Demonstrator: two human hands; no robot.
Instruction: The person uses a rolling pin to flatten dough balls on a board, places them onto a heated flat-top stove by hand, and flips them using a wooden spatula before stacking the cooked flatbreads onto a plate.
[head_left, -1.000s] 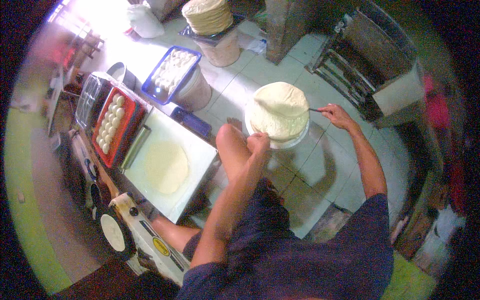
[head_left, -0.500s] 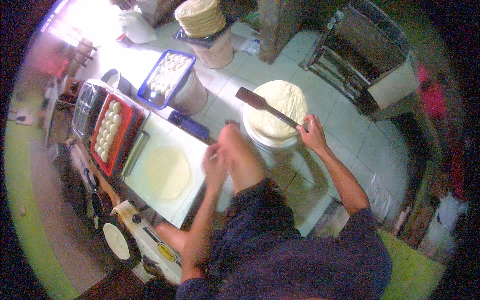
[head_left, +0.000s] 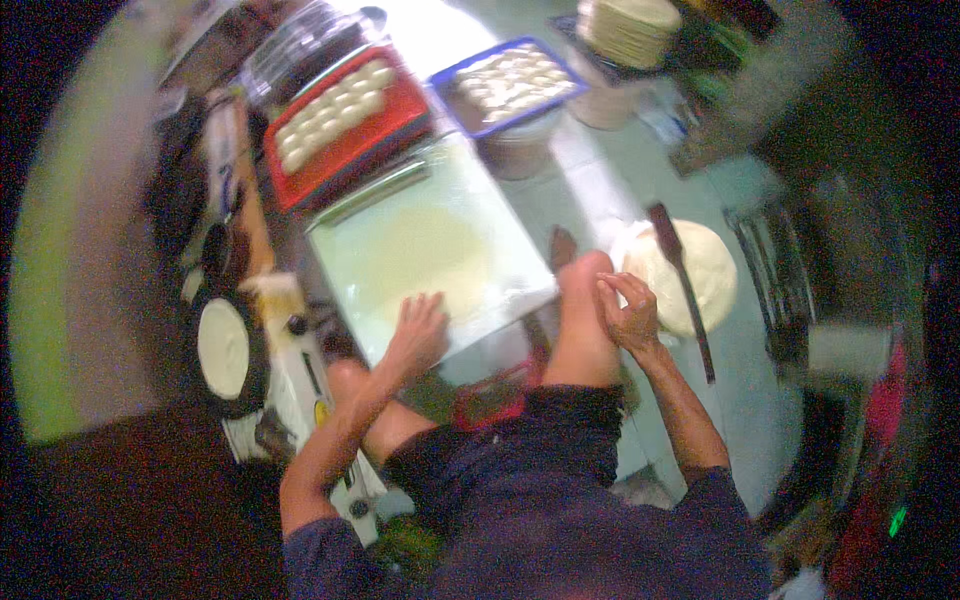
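Far left, a pan (head_left: 254, 370) sits on the stove (head_left: 285, 305) with a round flatbread (head_left: 222, 348) in it, presumably parked there for heat and within left-arm reach. Red tray (head_left: 405, 115) keeps its dough balls (head_left: 335, 115) in rows, likely spaced so they don't stick; it sits right behind the rolling pin (head_left: 372, 192), which lies along the surface's left far edge, probably to stay off the work. Rolled dough sheet (head_left: 430, 240) is on the surface (head_left: 515, 245), pale and thin, its outline soft from blur. Left hand (head_left: 420, 325) is flat, fingers spread, at the sheet's near edge, gripping nothing I can see. Blue tray (head_left: 463, 106) of dough pieces sits up on a bucket (head_left: 525, 158), seemingly for height. Right hand (head_left: 628, 305) is by the right knee, fingers curled; can't tell if it's pinching anything. Spatula (head_left: 682, 265) lies across the flatbread stack (head_left: 715, 275), handle overhanging the near side, so likely easy to grab; hand is beside it, not on it. Edges: pin and tray box in the far left, near edge sits close under the left wrist, right corner nearly meets the knee. Best slack looks like the bare right margin.
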